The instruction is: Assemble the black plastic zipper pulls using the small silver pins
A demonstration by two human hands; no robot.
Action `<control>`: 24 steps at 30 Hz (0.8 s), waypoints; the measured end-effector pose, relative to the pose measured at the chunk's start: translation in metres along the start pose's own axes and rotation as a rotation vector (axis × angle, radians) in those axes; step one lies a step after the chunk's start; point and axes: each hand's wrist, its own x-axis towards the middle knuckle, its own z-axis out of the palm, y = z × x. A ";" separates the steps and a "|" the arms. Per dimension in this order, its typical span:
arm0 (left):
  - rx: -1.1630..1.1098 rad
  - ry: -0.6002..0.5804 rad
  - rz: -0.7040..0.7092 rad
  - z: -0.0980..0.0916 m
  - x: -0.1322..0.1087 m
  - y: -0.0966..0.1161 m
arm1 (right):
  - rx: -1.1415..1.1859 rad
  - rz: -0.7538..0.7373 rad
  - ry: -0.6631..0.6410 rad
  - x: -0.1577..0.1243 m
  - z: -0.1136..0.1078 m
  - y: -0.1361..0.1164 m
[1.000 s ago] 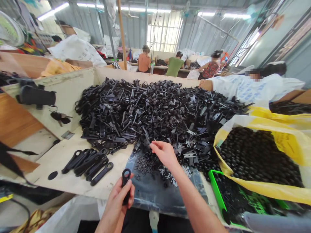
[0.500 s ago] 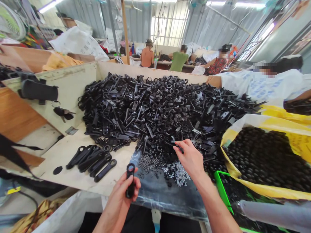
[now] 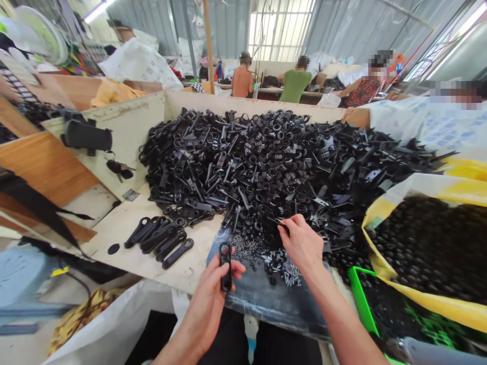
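Note:
My left hand is closed on a black plastic handle with a ring at its upper end, held upright over the front edge of the dark mat. The thumb presses its face while the other fingertips stick out to the right. My right hand is closed in a pinch over the small black parts, behind the silver pins. Between its fingertips is something dark with a thin pale tip, too small to name. Silver pins and small grey screws lie between the hands.
A big heap of black plastic parts fills the bench. Similar black handles lie in a row at left. At right are a yellow-edged sack of black pieces and a green tray. Several people sit beyond the bench.
The whole view has swung, so the scene sits farther right. The handle in my left hand has turned to show its hollowed side. My right hand stays pinched over the small parts.

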 end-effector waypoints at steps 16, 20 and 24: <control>-0.200 -0.067 0.107 0.013 -0.007 -0.009 | 0.642 -0.258 0.052 -0.086 -0.042 -0.068; -0.192 -0.070 0.104 0.013 -0.013 -0.009 | 0.685 -0.255 0.076 -0.093 -0.038 -0.077; -0.223 -0.083 0.057 0.014 -0.020 -0.010 | 0.697 -0.286 0.098 -0.098 -0.032 -0.083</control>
